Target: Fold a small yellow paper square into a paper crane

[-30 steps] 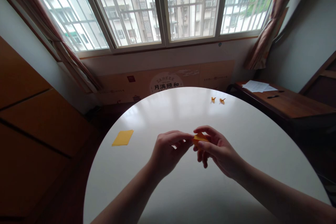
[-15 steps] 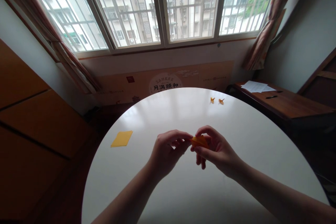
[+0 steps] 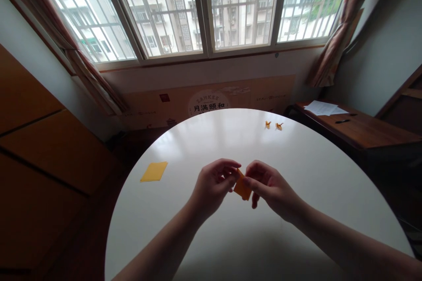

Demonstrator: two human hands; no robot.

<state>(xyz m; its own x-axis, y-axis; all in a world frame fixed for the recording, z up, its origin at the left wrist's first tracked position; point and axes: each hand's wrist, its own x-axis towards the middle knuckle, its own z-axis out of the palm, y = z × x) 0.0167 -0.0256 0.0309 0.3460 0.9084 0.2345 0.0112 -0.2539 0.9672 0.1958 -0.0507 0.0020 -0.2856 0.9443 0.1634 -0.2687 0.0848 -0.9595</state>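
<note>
A small folded piece of orange paper [image 3: 243, 189] is held between my two hands, raised over the white round table [image 3: 184, 237]. My left hand [image 3: 214, 184] pinches its upper left edge between thumb and fingers. From the other side, my right hand [image 3: 268, 186] grips it, with the thumb on its near face and the fingers partly hidden behind. On the table to the left lies a small stack of yellow square paper [image 3: 154, 171]. Two folded orange paper cranes [image 3: 268, 125] stand side by side near the far right rim.
Beyond the table's right edge is a wooden desk [image 3: 369, 129] with white sheets [image 3: 325, 108] and a dark pen-like object [image 3: 342, 121] on it. A printed box panel [image 3: 138, 101] stands below the barred window. Wooden cabinets [image 3: 39, 149] are at the left.
The folded paper has turned between my hands, from lying sideways to pointing downward. My fingers have shifted their hold on it. The view has moved slightly.
</note>
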